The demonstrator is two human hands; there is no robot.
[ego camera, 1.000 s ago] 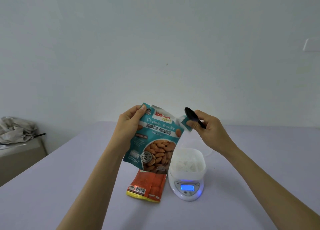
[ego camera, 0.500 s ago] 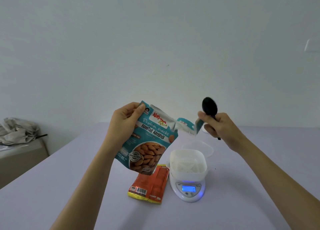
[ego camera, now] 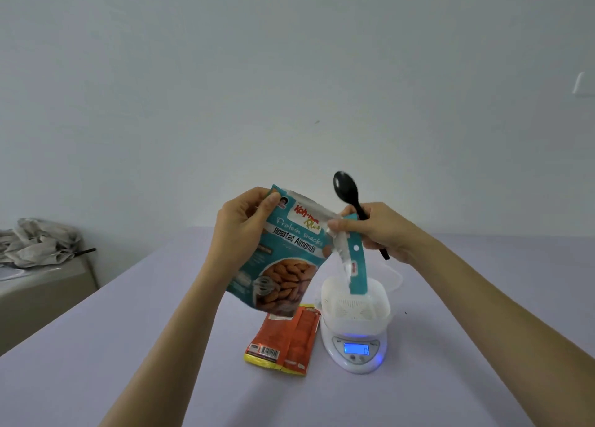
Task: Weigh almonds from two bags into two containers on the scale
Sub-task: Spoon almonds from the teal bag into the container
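2 bags (ego camera: pixel 283 252) (ego camera: pixel 283 339), 1 spoon (ego camera: pixel 349 198), 1 scale (ego camera: pixel 359 349), 2 containers (ego camera: pixel 354 307) (ego camera: pixel 394 277).

A plain indoor room, probably domestic, is indicated. A bare pale wall (ego camera: pixel 289 72) fills the upper frame, with a white wall plate (ego camera: pixel 584 83) at the upper right. A lavender-covered table (ego camera: pixel 112 346) occupies the lower frame. Crumpled grey cloth (ego camera: pixel 35 243) is seen on a low beige unit (ego camera: pixel 42 291) at the left edge.
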